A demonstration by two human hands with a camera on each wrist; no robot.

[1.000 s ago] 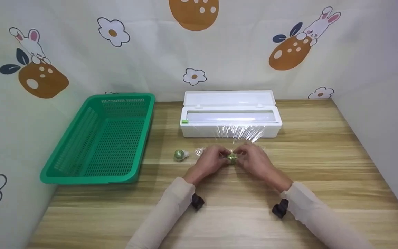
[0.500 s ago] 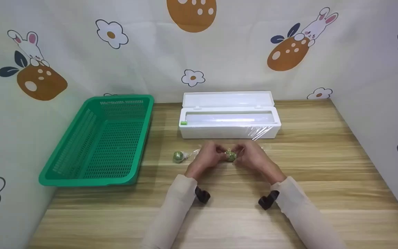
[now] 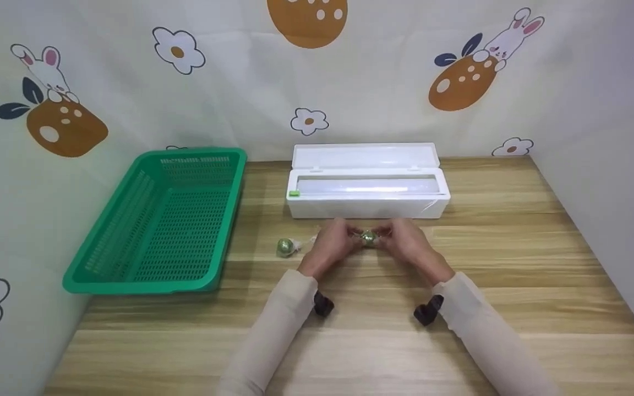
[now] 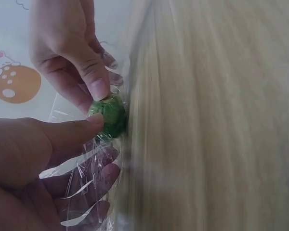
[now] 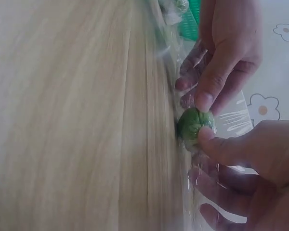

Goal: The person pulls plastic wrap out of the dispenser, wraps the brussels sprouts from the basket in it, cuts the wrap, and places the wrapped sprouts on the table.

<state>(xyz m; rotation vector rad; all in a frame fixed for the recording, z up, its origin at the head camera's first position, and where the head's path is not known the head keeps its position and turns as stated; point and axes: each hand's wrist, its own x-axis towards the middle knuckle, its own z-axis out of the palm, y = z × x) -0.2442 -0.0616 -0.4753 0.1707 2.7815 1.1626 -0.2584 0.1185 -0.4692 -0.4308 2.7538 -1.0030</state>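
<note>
A small round green vegetable [image 3: 369,237], its exact kind unclear, sits in clear cling film [image 4: 86,183] between the two hands. My left hand [image 3: 337,242] holds its left side, the thumb on the green skin and several fingers behind the film in the left wrist view. My right hand [image 3: 406,242] pinches the opposite side; in the right wrist view its thumb presses the vegetable [image 5: 190,124] close to the left thumb. Left of the hands, a second green ball wrapped in film with a twisted end [image 3: 285,247] lies on the table.
Behind the hands stands a white cling film box [image 3: 369,208] with its lid raised, the roll inside, and a green slider [image 3: 294,193] at its left. A green plastic basket [image 3: 223,242] stands on the left of the wooden table [image 3: 383,341]. Patterned cloth surrounds the back and sides.
The film stretched from the box to the hands has come away from it. Both hands have shifted slightly toward the box with the vegetable between them.
</note>
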